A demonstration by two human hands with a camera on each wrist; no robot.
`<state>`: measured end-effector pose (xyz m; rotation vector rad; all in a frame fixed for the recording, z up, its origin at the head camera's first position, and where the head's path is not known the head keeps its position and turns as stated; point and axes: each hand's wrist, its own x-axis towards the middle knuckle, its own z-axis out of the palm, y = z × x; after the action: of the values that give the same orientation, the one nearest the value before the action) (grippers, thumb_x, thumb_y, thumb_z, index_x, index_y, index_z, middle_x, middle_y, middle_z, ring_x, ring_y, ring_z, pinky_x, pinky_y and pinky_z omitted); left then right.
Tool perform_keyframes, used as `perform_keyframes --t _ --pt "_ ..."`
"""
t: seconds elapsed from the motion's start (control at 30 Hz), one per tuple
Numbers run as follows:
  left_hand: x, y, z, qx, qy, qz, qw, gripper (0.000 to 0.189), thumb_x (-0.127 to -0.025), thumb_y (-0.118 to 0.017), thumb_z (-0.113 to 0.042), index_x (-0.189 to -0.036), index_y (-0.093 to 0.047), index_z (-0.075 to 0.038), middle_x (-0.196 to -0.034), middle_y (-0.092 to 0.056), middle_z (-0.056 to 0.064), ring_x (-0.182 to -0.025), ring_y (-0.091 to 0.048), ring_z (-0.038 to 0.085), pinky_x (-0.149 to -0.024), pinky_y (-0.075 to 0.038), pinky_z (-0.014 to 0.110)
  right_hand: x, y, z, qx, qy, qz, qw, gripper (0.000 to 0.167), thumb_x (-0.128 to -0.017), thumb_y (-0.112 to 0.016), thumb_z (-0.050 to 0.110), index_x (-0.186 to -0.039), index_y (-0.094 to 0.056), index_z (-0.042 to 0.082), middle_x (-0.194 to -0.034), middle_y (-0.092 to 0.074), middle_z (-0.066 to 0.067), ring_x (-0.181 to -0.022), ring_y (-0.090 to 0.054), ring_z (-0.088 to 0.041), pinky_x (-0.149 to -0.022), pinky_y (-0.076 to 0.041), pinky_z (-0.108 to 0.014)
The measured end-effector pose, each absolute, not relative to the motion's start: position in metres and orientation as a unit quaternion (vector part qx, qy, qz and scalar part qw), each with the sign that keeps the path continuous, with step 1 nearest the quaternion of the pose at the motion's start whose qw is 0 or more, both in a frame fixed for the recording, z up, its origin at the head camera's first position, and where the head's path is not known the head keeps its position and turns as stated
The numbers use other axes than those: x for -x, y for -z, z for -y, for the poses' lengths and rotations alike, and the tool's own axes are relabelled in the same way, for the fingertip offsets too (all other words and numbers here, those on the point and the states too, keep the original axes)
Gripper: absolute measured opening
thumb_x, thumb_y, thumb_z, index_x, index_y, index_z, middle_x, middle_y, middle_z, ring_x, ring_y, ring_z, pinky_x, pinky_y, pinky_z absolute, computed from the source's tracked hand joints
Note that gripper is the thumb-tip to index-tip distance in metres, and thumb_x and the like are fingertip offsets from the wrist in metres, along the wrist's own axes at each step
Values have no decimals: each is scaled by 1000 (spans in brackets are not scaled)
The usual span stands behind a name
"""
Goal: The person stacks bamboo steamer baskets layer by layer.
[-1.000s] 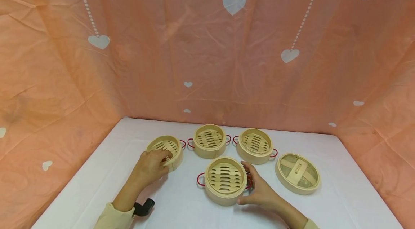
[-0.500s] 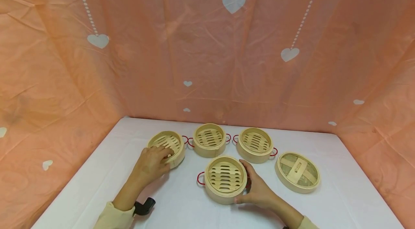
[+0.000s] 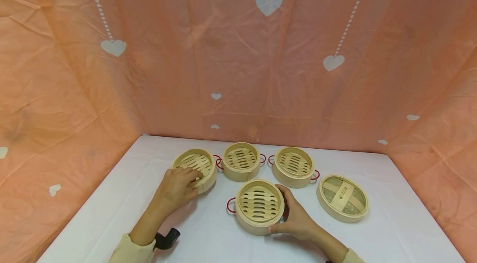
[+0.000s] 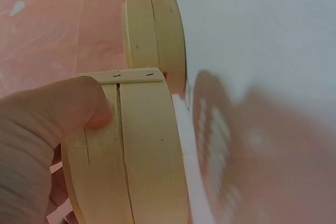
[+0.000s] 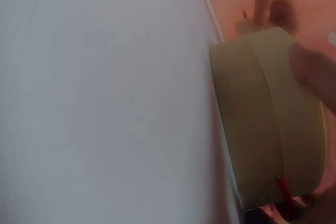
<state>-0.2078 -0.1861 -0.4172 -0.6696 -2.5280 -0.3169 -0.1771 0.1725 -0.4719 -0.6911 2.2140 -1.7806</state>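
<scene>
Toward the back left of the white tabletop, the left hand pinches a round, slotted bamboo basket; nearer, the right hand grips the front steamer's smooth, curved wall.

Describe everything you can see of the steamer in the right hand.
The steamer is a shallow, round, pale drum that looks like bamboo, with a slotted base inside its rim. One red handle loops out left; the right one is mostly hidden. Uncovered, it seems to rest upright on the white table, in front of the other steamers, its right side gripped by the right hand.
</scene>
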Motion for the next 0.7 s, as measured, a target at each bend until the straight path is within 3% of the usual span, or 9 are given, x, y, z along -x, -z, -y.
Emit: perform_keyframes --t 0.2,0.37,0.5,0.6,0.7 --pt "204 411 182 259 109 924 260 34 -65 -77 -19 -98 -69 -21 -95 -69 -6 -84 -59 16 -75 -40 37 178 470 -172 228 604 -755 112 109 -68 -86 11 -147 -12 1 -141 -35 -28 -123 -47 -43 -92 -48 -20" --pt "201 405 177 276 109 914 276 35 -63 -78 -19 -97 -70 -21 -89 -67 -7 -82 -58 15 -75 -41 36 178 469 -173 231 596 -761 111 114 -67 -86 11 -148 -7 -2 -142 -33 -30 -124 -46 -43 -93 -47 -19" --pt "199 401 172 290 110 906 289 35 -62 -80 -19 -96 -70 -22 -83 -62 -9 -80 -56 15 -75 -42 37 178 468 -175 226 577 -777 108 117 -67 -87 14 -149 -5 -2 -142 -34 -30 -117 -52 -31 -88 -49 -20" --pt "197 400 169 298 112 902 291 35 -62 -80 -19 -95 -70 -22 -81 -61 -10 -79 -55 14 -76 -42 36 178 466 -176 219 557 -795 98 115 -67 -87 18 -149 -9 0 -138 -39 -26 -104 -55 -16 -80 -50 -22" --pt "195 398 165 304 112 900 291 35 -62 -80 -19 -96 -69 -24 -83 -62 -11 -79 -54 13 -77 -42 35 177 465 -176 210 541 -809 90 112 -67 -87 21 -149 -14 1 -134 -45 -23 -94 -52 -10 -75 -47 -22"
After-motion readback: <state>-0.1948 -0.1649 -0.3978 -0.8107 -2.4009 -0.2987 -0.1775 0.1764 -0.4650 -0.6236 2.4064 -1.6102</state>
